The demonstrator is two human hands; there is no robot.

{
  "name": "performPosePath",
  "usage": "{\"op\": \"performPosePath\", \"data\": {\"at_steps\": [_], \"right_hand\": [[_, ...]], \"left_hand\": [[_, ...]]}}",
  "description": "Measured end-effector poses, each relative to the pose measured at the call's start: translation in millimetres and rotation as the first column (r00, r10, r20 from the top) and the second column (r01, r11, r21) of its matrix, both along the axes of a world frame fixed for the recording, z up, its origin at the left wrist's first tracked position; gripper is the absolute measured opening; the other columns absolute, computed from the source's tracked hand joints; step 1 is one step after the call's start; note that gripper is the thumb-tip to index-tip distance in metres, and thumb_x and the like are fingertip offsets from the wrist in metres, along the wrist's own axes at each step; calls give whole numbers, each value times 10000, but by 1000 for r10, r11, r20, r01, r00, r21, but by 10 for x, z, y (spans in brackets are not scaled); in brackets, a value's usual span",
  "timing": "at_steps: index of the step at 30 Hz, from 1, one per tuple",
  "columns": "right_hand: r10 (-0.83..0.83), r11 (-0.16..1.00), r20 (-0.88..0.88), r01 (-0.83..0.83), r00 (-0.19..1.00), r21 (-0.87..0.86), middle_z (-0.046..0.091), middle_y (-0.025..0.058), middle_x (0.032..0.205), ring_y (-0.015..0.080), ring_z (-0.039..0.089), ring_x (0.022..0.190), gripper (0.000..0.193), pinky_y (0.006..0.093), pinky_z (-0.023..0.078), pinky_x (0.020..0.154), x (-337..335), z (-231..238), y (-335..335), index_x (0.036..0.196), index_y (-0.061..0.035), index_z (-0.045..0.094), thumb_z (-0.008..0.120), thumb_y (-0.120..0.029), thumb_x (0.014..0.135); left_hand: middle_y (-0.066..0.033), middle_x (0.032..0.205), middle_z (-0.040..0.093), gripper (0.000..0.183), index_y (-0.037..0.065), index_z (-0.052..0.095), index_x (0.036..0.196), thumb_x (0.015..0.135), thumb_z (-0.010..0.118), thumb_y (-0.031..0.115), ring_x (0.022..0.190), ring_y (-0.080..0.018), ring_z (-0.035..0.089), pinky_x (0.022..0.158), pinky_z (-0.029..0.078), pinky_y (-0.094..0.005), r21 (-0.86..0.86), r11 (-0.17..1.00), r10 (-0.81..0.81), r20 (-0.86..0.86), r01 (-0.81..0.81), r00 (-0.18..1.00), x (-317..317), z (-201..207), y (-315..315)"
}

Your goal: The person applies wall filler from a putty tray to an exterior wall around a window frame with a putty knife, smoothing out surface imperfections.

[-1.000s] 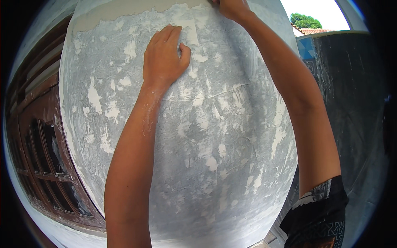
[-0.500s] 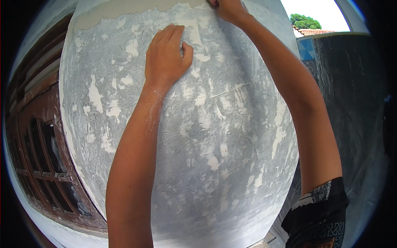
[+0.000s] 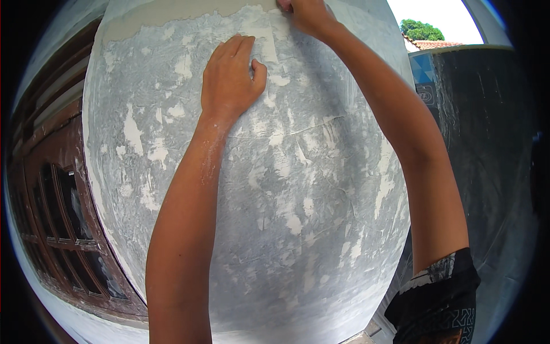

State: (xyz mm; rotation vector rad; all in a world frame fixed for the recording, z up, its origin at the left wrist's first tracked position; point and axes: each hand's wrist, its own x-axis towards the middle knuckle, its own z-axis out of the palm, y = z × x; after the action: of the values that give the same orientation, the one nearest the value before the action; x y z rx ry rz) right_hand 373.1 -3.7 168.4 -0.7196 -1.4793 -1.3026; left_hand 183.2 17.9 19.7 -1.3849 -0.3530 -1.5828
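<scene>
Wall [image 3: 275, 229] x1, patchy gray/wht, dead ahead. My L hand [image 3: 229, 77] (1 of 2) is over it, unclenched, fingers tgthr, thumb out, contact unclear; R hand [image 3: 310, 16] (2 of 2) up top, fingers mostly cut off, can't tell grip.

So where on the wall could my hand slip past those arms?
One wide free patch of wall lies between the left arm and right arm; another lies between the left arm and the window. It's more crowded up top, where the left hand and right hand are.
</scene>
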Motion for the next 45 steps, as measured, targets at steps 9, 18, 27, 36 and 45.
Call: {"op": "performPosePath", "data": {"at_steps": [9,18,27,36,45], "right_hand": [[164,980,-106,-150,981,130,694,216,889,434,674,831,144,526,516,708,-266,-194,-193,919,-82,638,510,-148,932],[-57,997,97,51,994,63,722,213,949,404,705,880,148,474,568,786,-552,-642,-110,925,-34,742,635,-56,825],[94,979,-83,-77,992,187,686,232,892,447,672,858,146,532,527,737,-251,50,-184,972,-121,656,525,-98,914],[118,983,75,-127,990,131,676,252,898,425,674,864,155,526,509,742,-484,-395,-271,941,-64,677,544,-143,954],[93,994,139,-101,986,49,687,215,900,422,671,832,103,516,511,737,-450,-227,6,891,-95,605,537,-162,928]], "left_hand": [[-218,1280,644,403,-13,646,1233,866,578,139,1190,-372,608,1027,488,-448,33,999,-7,-7,7,1000,-49,-14,-21],[-206,1320,636,415,8,644,1263,884,571,161,1232,-366,599,1050,477,-444,-4,1000,9,6,-9,1000,-150,-31,10],[-205,1317,637,415,7,642,1262,884,569,163,1227,-368,600,1052,477,-446,11,1000,-2,5,2,1000,-31,-22,-10],[-203,1327,633,413,13,646,1263,888,567,167,1237,-364,595,1056,474,-445,-6,1000,6,0,-6,1000,-81,-17,-28],[-207,1333,628,414,12,646,1263,887,568,165,1253,-368,584,1064,466,-446,-25,1000,-5,0,5,1000,-102,-47,-8]]}}
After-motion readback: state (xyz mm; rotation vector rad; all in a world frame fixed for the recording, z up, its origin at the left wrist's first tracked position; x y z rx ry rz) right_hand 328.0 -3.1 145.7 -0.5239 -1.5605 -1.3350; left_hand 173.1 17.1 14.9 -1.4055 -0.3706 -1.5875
